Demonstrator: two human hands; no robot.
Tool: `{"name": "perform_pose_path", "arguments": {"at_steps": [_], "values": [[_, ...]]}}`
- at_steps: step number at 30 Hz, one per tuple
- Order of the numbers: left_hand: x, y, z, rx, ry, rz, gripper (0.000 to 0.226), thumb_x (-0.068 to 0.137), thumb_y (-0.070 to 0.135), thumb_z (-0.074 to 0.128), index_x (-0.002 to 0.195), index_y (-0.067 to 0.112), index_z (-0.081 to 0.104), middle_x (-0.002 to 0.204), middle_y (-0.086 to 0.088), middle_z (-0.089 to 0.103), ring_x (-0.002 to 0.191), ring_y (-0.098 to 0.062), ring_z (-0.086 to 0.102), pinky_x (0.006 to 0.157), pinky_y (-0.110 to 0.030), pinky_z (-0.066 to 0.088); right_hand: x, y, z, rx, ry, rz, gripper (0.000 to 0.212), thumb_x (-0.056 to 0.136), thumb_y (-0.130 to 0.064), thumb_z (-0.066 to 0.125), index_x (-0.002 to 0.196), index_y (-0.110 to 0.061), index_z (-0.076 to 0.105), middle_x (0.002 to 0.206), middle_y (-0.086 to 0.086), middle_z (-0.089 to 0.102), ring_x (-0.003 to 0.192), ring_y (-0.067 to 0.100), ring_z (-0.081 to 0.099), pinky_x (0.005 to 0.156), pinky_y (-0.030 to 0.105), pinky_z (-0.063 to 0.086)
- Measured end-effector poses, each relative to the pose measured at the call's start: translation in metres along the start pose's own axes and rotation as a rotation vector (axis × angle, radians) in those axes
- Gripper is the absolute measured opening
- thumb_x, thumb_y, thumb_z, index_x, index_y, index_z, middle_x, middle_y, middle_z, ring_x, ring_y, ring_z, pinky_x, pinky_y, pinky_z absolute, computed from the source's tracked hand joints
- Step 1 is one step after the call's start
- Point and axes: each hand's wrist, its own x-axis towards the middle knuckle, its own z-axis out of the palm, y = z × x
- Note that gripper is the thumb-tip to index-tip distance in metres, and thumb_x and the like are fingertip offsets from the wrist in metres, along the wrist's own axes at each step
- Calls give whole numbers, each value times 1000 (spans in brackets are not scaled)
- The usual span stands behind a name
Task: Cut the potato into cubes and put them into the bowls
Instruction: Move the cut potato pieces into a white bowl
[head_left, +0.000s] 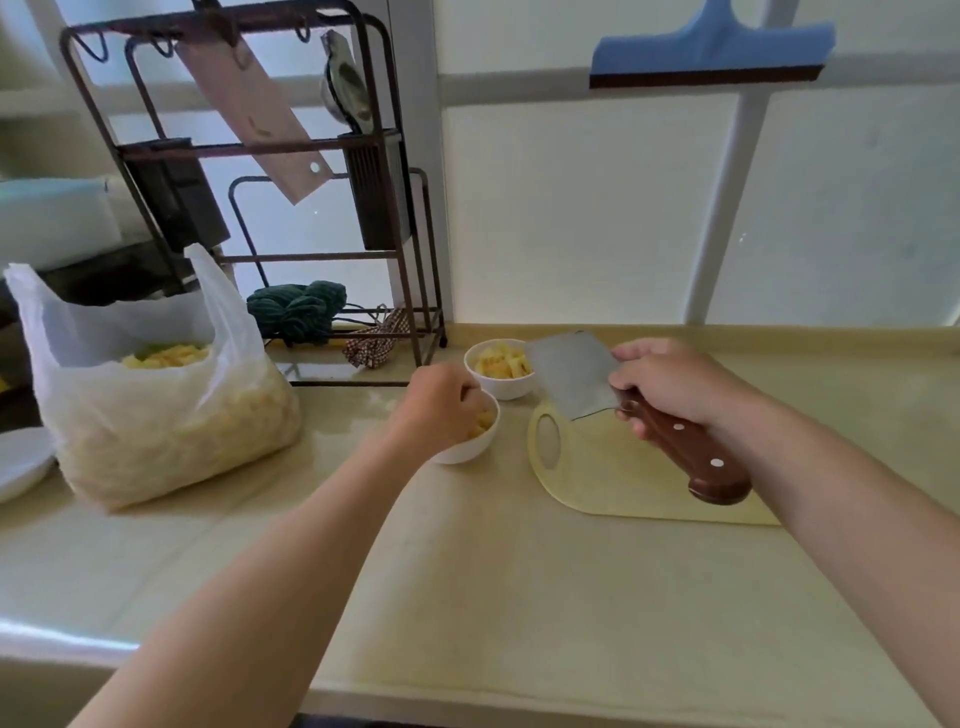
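Where a pale countertop (467, 597) runs below a frosted window, one dark metal rack (395, 218) stands at the back left. In front of the rack sits one white plastic bag (156, 415), open at the top and filled with yellow potato pieces. One cream cutting board (613, 478) lies on the right of the counter, with a handle hole at its left end. The board's visible surface has no potato on it.

Two bare forearms reach in from the bottom edge. The right hand (670, 384) grips one cleaver (571, 374) above the board, its fingers wrapped round the brown riveted handle and its thumb against the top of the blade, which lies nearly flat.

Two small white bowls stand just left of the board, almost touching each other. The far bowl (506, 389) holds potato cubes (504, 361). The left hand (441, 400) is over the near bowl (467, 447), fingers curled down inside it among more cubes. Whether they hold any is hidden.
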Motion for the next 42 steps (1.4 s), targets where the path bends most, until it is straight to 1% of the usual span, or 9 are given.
{"name": "perform_pose_path", "arguments": {"at_steps": [3,8,14,17,21,24,29,34,42], "values": [[4,5,0,18,-41,25,23,87,16,55,71,3,65,69,-13,64,66,-28,59,60,-42,50,-6,1,-16,-15,25,11,39,100,5,50,135,-12,53,76,16,56,31,8,53,31,18,40],[6,9,8,96,-69,66,27,89,16,47,64,9,53,62,-7,53,61,-23,47,53,-33,34,-21,11,-35,-30,55,-8,27,100,6,48,113,-16,57,69,14,55,30,7,50,32,17,39],[7,17,2,-89,37,78,24,94,32,43,84,22,62,85,4,63,80,-16,59,71,-36,52,-15,52,-63,-102,130,19,48,96,2,50,139,-20,53,58,12,61,33,18,52,35,22,42],[6,37,2,-73,17,124,27,94,34,38,73,27,53,82,4,59,77,-18,56,69,-37,49,-13,77,-69,-156,152,39,48,93,2,48,135,-21,54,54,10,63,34,23,53,37,25,44],[2,77,12,-148,22,222,32,95,27,40,63,25,43,71,5,52,71,-18,49,60,-34,38,-13,98,-73,-177,190,54,51,92,-1,42,136,-24,53,70,15,66,38,23,55,41,28,47],[0,100,27,-240,28,195,30,97,24,43,74,10,57,71,-5,57,68,-20,52,62,-40,43,-7,109,-81,-261,206,55,52,93,-6,40,141,-26,46,86,14,67,44,21,59,49,29,48],[-4,125,55,-318,-22,180,30,97,24,43,92,2,61,83,-13,66,70,-22,59,66,-38,49,2,119,-95,-680,232,101,53,94,-27,44,146,-32,43,104,-3,63,90,24,62,75,35,48],[4,136,83,-247,-65,197,27,97,29,43,89,13,63,87,-2,65,83,-19,59,76,-41,51,8,121,-101,-985,299,87,13,100,-29,40,107,-21,46,117,10,63,97,34,57,77,37,39],[14,154,99,-228,-83,203,24,97,24,45,95,10,65,92,-5,63,85,-20,56,76,-35,48,17,121,-108,-1371,307,62,33,101,-18,43,128,-23,61,129,2,63,119,27,62,79,31,34]]}}
